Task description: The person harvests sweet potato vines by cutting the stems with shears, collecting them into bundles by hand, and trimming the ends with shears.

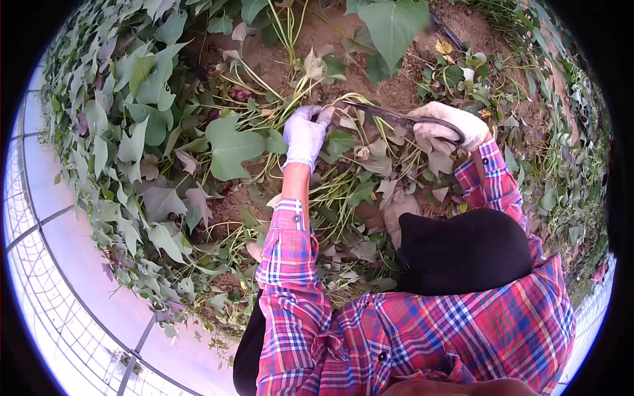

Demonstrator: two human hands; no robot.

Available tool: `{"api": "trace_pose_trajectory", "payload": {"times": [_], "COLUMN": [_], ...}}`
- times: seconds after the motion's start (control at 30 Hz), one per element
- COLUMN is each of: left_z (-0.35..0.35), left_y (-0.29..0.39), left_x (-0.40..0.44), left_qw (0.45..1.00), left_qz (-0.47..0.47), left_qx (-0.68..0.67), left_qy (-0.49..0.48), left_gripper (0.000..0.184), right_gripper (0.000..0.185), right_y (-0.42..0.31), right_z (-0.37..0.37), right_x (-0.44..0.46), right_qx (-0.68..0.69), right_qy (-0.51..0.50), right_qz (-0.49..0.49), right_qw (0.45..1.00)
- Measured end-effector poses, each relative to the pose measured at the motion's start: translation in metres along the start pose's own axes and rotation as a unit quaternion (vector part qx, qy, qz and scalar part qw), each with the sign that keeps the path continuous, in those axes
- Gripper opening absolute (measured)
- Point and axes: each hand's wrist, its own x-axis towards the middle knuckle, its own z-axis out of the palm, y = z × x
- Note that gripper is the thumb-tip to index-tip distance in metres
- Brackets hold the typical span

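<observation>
My left hand point(306, 137), in a thin pale glove, is closed with thumb and fingers pinched on a vine stem point(337, 103) in the middle of the view. To its right, my right hand point(452, 127) wears a whitish glove and grips the dark handles of a pair of scissors point(389, 113). The blades point left and their tips lie at the stem, close to my left fingertips. Whether the blades touch the stem I cannot tell. Cut-looking pale stems and wilted leaves point(376, 158) lie beneath both hands. A broad green leaf point(234, 148) is left of my left hand.
Dense leafy vines point(145, 132) cover the left side, and more foliage point(561, 178) runs along the right. Bare brown soil point(330, 36) shows at the top. My dark-clad knee point(462, 254) is bent below the right hand. A wire fence point(39, 231) curves along the lower left.
</observation>
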Motion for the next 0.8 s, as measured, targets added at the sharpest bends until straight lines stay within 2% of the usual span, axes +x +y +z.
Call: {"api": "trace_pose_trajectory", "payload": {"times": [0.03, 0.07, 0.1, 0.13, 0.2, 0.23, 0.27, 0.3, 0.33, 0.37, 0.43, 0.47, 0.53, 0.57, 0.63, 0.67, 0.7, 0.73, 0.8], "left_z": [-0.024, -0.035, -0.056, -0.066, -0.09, -0.079, -0.081, -0.085, -0.088, -0.079, -0.078, -0.075, -0.071, -0.074, -0.087, -0.096, -0.107, -0.119, -0.14], "left_y": [-0.019, -0.038, -0.032, -0.043, -0.071, -0.011, -0.037, -0.083, -0.057, -0.032, -0.039, -0.043, -0.039, -0.036, -0.03, -0.023, -0.013, -0.003, 0.01], "left_x": [-0.026, -0.038, -0.06, -0.072, -0.093, -0.106, -0.101, -0.091, -0.088, -0.098, -0.099, -0.097, -0.102, -0.105, -0.104, -0.107, -0.11, -0.113, -0.122], "left_qw": [0.992, 0.985, 0.977, 0.977, 0.954, 0.909, 0.911, 0.946, 0.971, 0.973, 0.978, 0.989, 0.969, 0.965, 0.976, 0.975, 0.982, 0.988, 0.976], "left_qz": [0.027, 0.041, 0.024, 0.031, -0.116, -0.084, -0.083, -0.032, 0.02, 0.004, -0.013, 0.076, -0.037, -0.088, -0.051, -0.064, -0.05, -0.035, -0.004], "left_qx": [-0.122, -0.162, -0.207, -0.196, -0.248, -0.347, -0.345, -0.284, -0.22, -0.221, -0.208, -0.123, -0.246, -0.246, -0.213, -0.212, -0.178, -0.143, -0.181], "left_qy": [0.002, 0.044, 0.04, 0.072, 0.119, 0.213, 0.212, 0.152, 0.091, 0.069, 0.002, -0.001, 0.01, 0.006, 0.022, 0.021, 0.032, 0.043, 0.124], "left_gripper": [0.035, 0.03, 0.031, 0.029, 0.029, 0.02, 0.02, 0.015, 0.011, 0.014, 0.01, 0.019, 0.037, 0.044, 0.046, 0.051, 0.055, 0.058, 0.069], "right_gripper": [0.03, 0.032, 0.034, 0.038, 0.042, 0.053, 0.057, 0.062, 0.064, 0.062, 0.061, 0.061, 0.06, 0.059, 0.059, 0.06, 0.059, 0.058, 0.059], "right_y": [-0.023, -0.023, -0.023, -0.025, -0.019, -0.017, -0.013, -0.027, -0.025, -0.021, -0.015, -0.009, -0.004, -0.003, 0.0, 0.001, 0.002, -0.001, -0.01], "right_z": [0.006, 0.004, 0.002, 0.013, 0.006, 0.006, 0.004, 0.024, 0.021, 0.019, 0.026, 0.03, 0.044, 0.052, 0.049, 0.047, 0.042, 0.039, 0.036], "right_x": [0.0, 0.006, 0.013, 0.021, 0.048, 0.069, 0.073, 0.076, 0.089, 0.099, 0.113, 0.117, 0.117, 0.113, 0.112, 0.111, 0.11, 0.108, 0.107], "right_qx": [-0.111, -0.177, -0.242, -0.282, -0.302, -0.261, -0.327, -0.392, -0.454, -0.465, -0.486, -0.52, -0.573, -0.56, -0.552, -0.544, -0.56, -0.561, -0.576], "right_qy": [0.032, 0.061, 0.089, 0.105, 0.078, 0.08, 0.1, 0.121, 0.128, 0.125, 0.117, 0.111, 0.09, 0.094, 0.105, 0.115, 0.133, 0.146, 0.166], "right_qz": [-0.018, -0.009, 0.001, -0.011, -0.001, 0.008, 0.018, 0.029, -0.011, -0.018, -0.037, -0.057, -0.075, -0.059, -0.073, -0.09, -0.116, -0.094, -0.06], "right_qw": [0.993, 0.982, 0.966, 0.954, 0.95, 0.962, 0.94, 0.912, 0.882, 0.876, 0.866, 0.845, 0.811, 0.821, 0.824, 0.826, 0.81, 0.81, 0.798]}}
